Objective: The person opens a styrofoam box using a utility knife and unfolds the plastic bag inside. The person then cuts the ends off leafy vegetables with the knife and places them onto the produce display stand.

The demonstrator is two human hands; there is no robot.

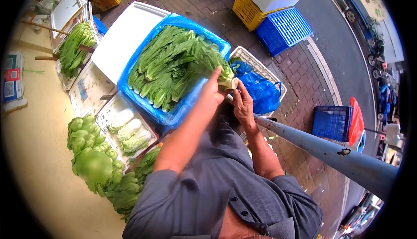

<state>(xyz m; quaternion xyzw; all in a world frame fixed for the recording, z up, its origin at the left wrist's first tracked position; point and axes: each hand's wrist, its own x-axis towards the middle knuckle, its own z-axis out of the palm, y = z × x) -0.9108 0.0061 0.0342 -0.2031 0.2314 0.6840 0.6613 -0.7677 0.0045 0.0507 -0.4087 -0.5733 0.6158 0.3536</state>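
Okay, grip first: left hand (211, 93) is clamped on the butt end of a lettuce (220, 61), one finger laid out along the leaves. Right hand (243, 104) has its fingertips right at the cut base (235, 83); looks like contact, but can't tell if it's a firm pinch or a light touch. No tool visible in either hand.

Lettuce sits over the right edge of the blue-lined box (152, 115), toward its upper right corner. Leaf end points into the box, base points out past the edge. Leaves there are blurred.

Progress, my read: box is well stocked, greens (163, 61) laid in rows from the left edge across most of the width. Bit of bare liner (195, 91) shows along the right edge. Held lettuce not yet released; base is trimmed flat, so that cut is done. Can't tell how many remain.

Further out: white basket (250, 55) just off the box's right edge, blue bag (259, 92) in it. White lid (130, 37) by the box's upper left edge, off. Cabbages (134, 130) in a foam tray (103, 121), near the box's lower left edge.
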